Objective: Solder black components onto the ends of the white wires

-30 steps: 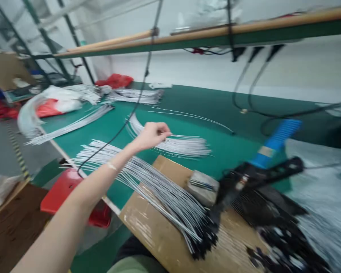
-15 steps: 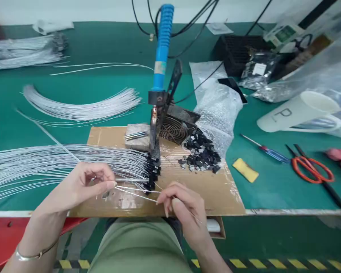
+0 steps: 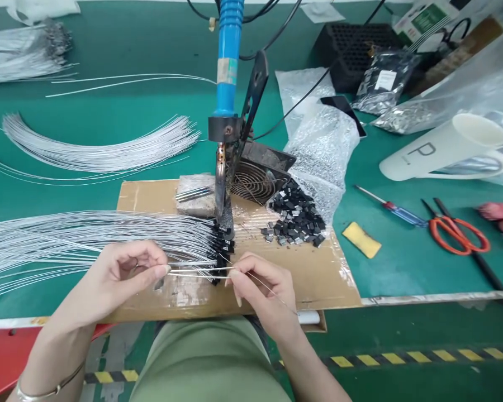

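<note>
My left hand (image 3: 128, 279) pinches thin white wires (image 3: 197, 273) between thumb and forefinger, over the front of the cardboard. My right hand (image 3: 268, 290) is closed on the same wires further right, thumb against forefinger. A fine silvery strand (image 3: 265, 283), which looks like solder wire, also runs through the right hand. Right behind the hands lies a thick bundle of white wires (image 3: 163, 226) with small black connectors (image 3: 221, 245) at their right ends. Above these connectors stands a blue-handled soldering iron (image 3: 227, 84), tip down in a black holder.
On the cardboard (image 3: 318, 285) are a grey block (image 3: 193, 187) with metal rods, a round fan grille (image 3: 254, 181) and a heap of black connectors (image 3: 299, 215). Further right lie a yellow sponge (image 3: 361, 240), a screwdriver (image 3: 396, 211), orange-handled scissors (image 3: 459, 234) and a white cup (image 3: 440, 148).
The camera view has shifted a little. My right hand has come up slightly, and the wire ends now sit between its thumb and forefinger. My left hand keeps its pinch.
</note>
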The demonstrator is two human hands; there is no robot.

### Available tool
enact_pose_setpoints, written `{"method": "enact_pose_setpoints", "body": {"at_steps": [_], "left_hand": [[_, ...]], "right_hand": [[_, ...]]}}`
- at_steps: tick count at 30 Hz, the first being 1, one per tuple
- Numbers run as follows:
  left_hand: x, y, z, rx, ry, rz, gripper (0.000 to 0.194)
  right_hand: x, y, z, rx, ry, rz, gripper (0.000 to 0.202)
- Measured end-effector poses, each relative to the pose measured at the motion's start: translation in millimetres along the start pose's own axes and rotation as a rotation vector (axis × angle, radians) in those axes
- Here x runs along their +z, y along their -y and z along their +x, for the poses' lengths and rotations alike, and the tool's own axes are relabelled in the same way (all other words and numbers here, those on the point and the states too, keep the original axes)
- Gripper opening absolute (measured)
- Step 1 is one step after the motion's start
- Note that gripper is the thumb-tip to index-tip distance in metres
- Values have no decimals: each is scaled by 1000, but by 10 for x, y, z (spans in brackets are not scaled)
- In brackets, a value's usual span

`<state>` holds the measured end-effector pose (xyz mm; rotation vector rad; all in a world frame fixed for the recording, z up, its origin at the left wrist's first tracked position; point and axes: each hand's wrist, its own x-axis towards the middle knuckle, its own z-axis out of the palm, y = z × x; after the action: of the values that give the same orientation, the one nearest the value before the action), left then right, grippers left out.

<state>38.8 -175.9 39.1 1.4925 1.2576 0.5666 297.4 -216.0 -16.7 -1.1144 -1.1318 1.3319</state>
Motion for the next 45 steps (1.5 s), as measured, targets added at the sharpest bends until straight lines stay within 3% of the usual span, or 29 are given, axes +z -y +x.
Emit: {"method": "enact_pose_setpoints", "body": {"at_steps": [8,12,14,17,20,25,31,36,41,45], "left_hand": [[-7,-65,38,-18,50,8,24],[30,-82,44,13,5,153,19],[125,-114,24,30,-12,261,11],[364,-193,-8,52,29,360,27],[607,-247,-1,90,45,372,19],[772,-197,63,-21,4,179,24],[778,-152,128,-127,-117,10,24],[772,-153,164,-133,-171,-31,24],[769,-178,174,-145,-186,-77,20],[772,-177,182,-159,-186,-102,20]], "right_hand": [[-43,-11,20,-21,20,-27,23],[-54,-7,10,-107,63,-104,20],[-38,-4,6,-183,67,-179,17],[-6,1,-1,-282,76,-270,15],[0,-8,-22,-312,65,-292,14],[-65,-83,-81,-240,3,-253,17],[-102,-123,-112,-47,-218,94,55],[-22,-45,-57,12,-214,-36,27],[89,-10,24,91,-109,121,16],[140,-33,43,128,-102,238,12]]}}
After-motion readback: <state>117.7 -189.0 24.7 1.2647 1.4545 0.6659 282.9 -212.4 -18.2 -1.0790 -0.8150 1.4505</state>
